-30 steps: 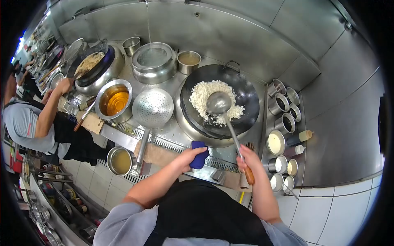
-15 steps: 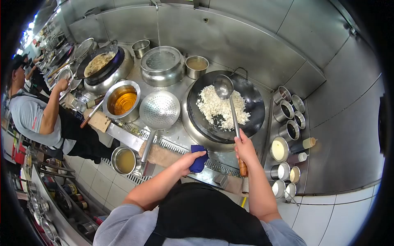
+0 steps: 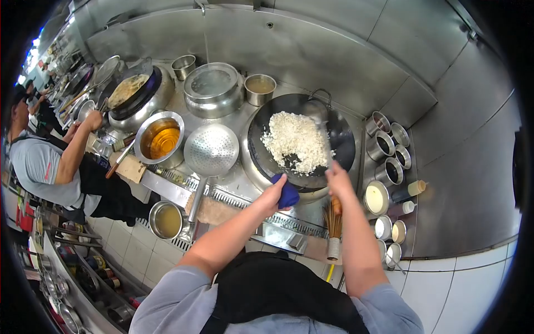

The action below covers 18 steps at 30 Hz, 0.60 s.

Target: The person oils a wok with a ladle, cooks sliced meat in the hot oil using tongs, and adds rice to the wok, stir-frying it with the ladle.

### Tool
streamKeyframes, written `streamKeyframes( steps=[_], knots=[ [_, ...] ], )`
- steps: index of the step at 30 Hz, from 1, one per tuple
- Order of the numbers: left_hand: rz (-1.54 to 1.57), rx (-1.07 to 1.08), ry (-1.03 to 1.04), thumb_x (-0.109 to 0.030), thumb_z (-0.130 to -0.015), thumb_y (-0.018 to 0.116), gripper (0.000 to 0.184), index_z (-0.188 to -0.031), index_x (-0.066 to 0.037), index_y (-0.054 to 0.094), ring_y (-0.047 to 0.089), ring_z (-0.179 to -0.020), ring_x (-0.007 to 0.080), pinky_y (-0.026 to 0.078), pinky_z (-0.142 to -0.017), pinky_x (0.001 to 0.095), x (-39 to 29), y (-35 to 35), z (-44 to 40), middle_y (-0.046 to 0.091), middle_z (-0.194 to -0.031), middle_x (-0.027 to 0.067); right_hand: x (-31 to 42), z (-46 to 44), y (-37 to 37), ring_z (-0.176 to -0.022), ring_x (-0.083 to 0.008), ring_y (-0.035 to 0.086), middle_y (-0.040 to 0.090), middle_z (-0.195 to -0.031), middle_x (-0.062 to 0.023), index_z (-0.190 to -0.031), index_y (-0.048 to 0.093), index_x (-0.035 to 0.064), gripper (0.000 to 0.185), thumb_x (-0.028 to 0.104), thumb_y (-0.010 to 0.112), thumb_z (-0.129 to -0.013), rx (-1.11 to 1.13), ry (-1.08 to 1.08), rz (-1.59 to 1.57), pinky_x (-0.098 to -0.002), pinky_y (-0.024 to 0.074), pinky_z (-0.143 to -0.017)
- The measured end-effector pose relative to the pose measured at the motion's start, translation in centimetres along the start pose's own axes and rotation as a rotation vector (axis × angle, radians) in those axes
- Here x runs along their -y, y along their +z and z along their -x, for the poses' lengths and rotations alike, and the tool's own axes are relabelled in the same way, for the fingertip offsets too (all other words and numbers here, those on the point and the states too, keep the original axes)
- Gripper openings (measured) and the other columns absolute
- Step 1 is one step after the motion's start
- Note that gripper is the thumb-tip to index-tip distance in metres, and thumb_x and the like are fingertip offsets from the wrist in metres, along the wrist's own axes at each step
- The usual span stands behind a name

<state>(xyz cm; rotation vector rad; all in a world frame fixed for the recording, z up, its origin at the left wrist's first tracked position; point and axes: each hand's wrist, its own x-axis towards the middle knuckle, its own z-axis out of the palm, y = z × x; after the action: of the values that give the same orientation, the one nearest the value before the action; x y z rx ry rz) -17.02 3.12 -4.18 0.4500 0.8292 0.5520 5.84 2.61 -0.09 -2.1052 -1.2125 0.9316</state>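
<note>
White rice (image 3: 292,139) lies in a large black wok (image 3: 342,131) on the stove. My right hand (image 3: 339,183) is closed round the handle of a ladle (image 3: 318,111), whose bowl is blurred at the rice's right edge. My left hand (image 3: 272,196) grips a dark blue cloth (image 3: 288,195) at the near left rim of the wok. The cloth hides part of that rim. A bamboo brush (image 3: 333,231) rests just below my right hand.
A perforated strainer (image 3: 211,149), a pot of orange oil (image 3: 161,139) and a lidded pot (image 3: 213,89) stand left of the wok. Several seasoning containers (image 3: 376,199) line the right side. At the far left a co-worker (image 3: 41,161) stands by another wok (image 3: 130,92).
The ladle has swung from above the rice to its right edge, with my right hand higher. My left hand and the cloth have moved up and right to the wok's rim.
</note>
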Motion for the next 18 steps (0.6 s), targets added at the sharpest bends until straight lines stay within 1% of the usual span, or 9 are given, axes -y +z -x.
streamKeyframes(
  steps=[1, 3, 4, 5, 9, 10, 12, 16, 18],
  knots=[
    [-0.024, -0.07, 0.005, -0.043, -0.09, 0.05, 0.035, -0.096, -0.008, 0.052, 0.061, -0.06, 0.0192, 0.047, -0.045, 0.0335, -0.2, 0.7, -0.9, 0.06, -0.076, 0.0069, -0.7, 1.1, 1.9, -0.039, -0.0147, 0.047, 0.059, -0.069, -0.0097, -0.14, 0.033, 0.0145, 0.053, 0.02, 0.051, -0.091, 0.029, -0.029, 0.008, -0.031, 0.0425, -0.04],
    [-0.011, -0.148, 0.034, -0.035, -0.087, 0.053, 0.029, -0.094, -0.008, 0.051, 0.061, -0.061, 0.0199, 0.046, -0.046, 0.0334, 0.4, 1.0, -3.1, 0.06, -0.076, 0.0071, -1.5, 4.9, 3.8, -0.066, -0.0395, 0.062, 0.061, -0.077, -0.0266, -0.14, 0.032, 0.0159, 0.055, 0.022, 0.051, -0.089, -0.095, -0.257, 0.491, -0.0473, 0.0483, -0.063],
    [0.002, -0.23, 0.056, -0.028, -0.084, 0.056, 0.023, -0.093, -0.007, 0.051, 0.061, -0.062, 0.0206, 0.046, -0.046, 0.0334, 0.7, 0.9, -3.7, 0.06, -0.076, 0.0073, 0.9, 8.5, 2.5, -0.078, -0.0462, 0.059, 0.059, -0.082, -0.0308, -0.141, 0.028, 0.0164, 0.056, 0.021, 0.048, -0.089, 0.046, -0.131, 0.544, -0.0517, 0.0453, -0.073],
    [-0.01, -0.236, 0.053, -0.018, -0.079, 0.055, 0.018, -0.092, -0.006, 0.05, 0.062, -0.064, 0.0223, 0.049, -0.05, 0.0338, 0.6, 0.8, -3.6, 0.059, -0.077, 0.0084, 1.8, 11.2, 1.1, -0.072, -0.0394, 0.062, 0.062, -0.081, -0.0267, -0.143, 0.022, 0.0084, 0.059, 0.016, 0.042, -0.088, 0.137, -0.156, 0.676, -0.0488, 0.0484, -0.067],
    [0.151, -0.245, 0.104, -0.015, -0.076, 0.055, 0.016, -0.089, -0.005, 0.05, 0.061, -0.065, 0.0239, 0.053, -0.055, 0.0358, 1.5, 1.4, -4.0, 0.058, -0.078, 0.01, 1.3, 11.3, -0.7, -0.075, -0.0356, 0.064, 0.064, -0.083, -0.0238, -0.142, 0.021, 0.0028, 0.065, 0.006, 0.042, -0.081, 0.063, -0.183, 0.947, -0.0479, 0.0501, -0.069],
    [0.153, -0.235, 0.103, -0.015, -0.076, 0.055, 0.016, -0.089, -0.005, 0.05, 0.061, -0.065, 0.0239, 0.053, -0.055, 0.0358, 1.8, 1.6, -4.1, 0.058, -0.078, 0.01, 0.6, 9.0, -0.4, -0.075, -0.04, 0.063, 0.063, -0.085, -0.0251, -0.141, 0.025, 0.008, 0.053, 0.018, 0.041, -0.091, -0.006, -0.158, 0.866, -0.0487, 0.0496, -0.07],
    [0.173, -0.226, 0.121, -0.011, -0.076, 0.052, 0.016, -0.09, -0.004, 0.048, 0.059, -0.06, 0.0243, 0.048, -0.044, 0.0375, 1.7, 1.3, -4.4, 0.055, -0.077, 0.0115, 0.3, 4.5, 0.7, -0.077, -0.0406, 0.062, 0.063, -0.086, -0.0252, -0.141, 0.024, 0.0075, 0.055, 0.019, 0.042, -0.09, -0.094, -0.179, 0.785, -0.0492, 0.0493, -0.071],
    [0.045, -0.237, 0.097, -0.014, -0.076, 0.053, 0.017, -0.09, -0.005, 0.048, 0.058, -0.058, 0.0228, 0.046, -0.045, 0.0361, 1.6, 1.4, -4.0, 0.055, -0.074, 0.0097, 1.8, 5.4, 3.5, -0.079, -0.0408, 0.062, 0.063, -0.086, -0.0258, -0.141, 0.023, 0.0081, 0.057, 0.021, 0.043, -0.09, -0.103, -0.112, 0.746, -0.0497, 0.0489, -0.072],
    [0.077, -0.233, 0.136, -0.017, -0.076, 0.054, 0.019, -0.09, -0.005, 0.049, 0.058, -0.059, 0.0224, 0.045, -0.045, 0.0348, 2.1, 1.1, -4.8, 0.055, -0.075, 0.0098, 3.5, 9.9, 2.7, -0.08, -0.0416, 0.062, 0.062, -0.087, -0.0267, -0.142, 0.023, 0.0095, 0.057, 0.023, 0.044, -0.09, 0.117, -0.137, 0.746, -0.0502, 0.0485, -0.073]
  ],
)
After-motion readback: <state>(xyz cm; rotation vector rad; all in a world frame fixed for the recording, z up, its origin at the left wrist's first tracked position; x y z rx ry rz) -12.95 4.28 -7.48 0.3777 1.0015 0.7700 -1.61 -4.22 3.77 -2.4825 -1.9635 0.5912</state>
